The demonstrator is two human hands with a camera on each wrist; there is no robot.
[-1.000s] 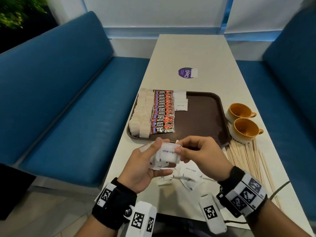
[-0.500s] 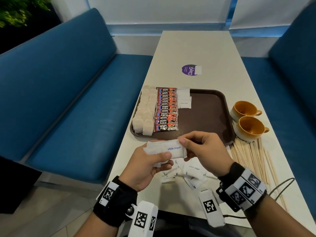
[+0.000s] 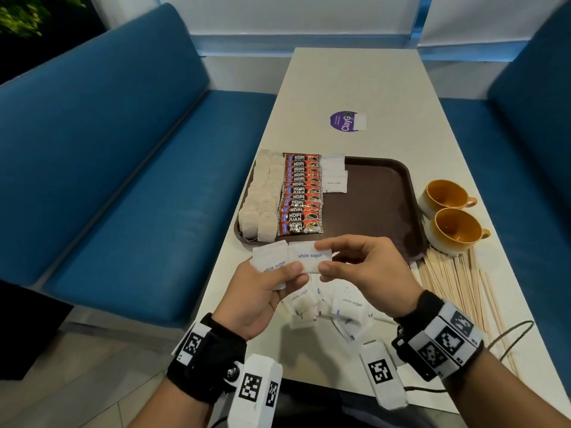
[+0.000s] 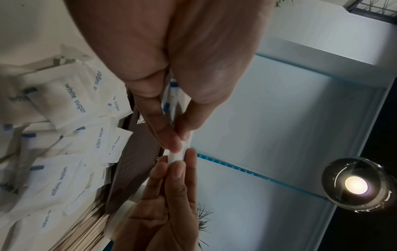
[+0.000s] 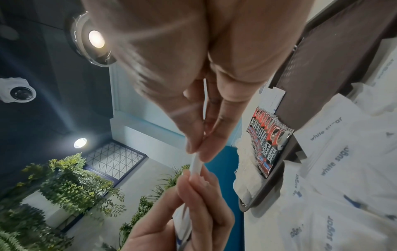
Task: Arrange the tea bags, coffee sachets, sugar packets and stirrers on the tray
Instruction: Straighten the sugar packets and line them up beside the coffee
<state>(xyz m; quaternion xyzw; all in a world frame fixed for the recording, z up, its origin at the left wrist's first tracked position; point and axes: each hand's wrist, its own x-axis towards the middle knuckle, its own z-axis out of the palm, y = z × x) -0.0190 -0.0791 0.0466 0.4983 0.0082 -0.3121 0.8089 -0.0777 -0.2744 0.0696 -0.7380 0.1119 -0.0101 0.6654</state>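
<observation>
Sugar packet pinched by right hand and drawn from the small stack gripped in left hand, just short of the tray; risk: neighbouring packets dragged out and dropped onto the table.

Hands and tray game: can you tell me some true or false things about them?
1. Both hands hold sugar packets: left hand, right hand. True.
2. The stirrers lie on the tray. False: they lie on the table beside it.
3. Tea bags sit left of the coffee sachets. True.
4. The cups are blue. False: they are orange inside.
</observation>
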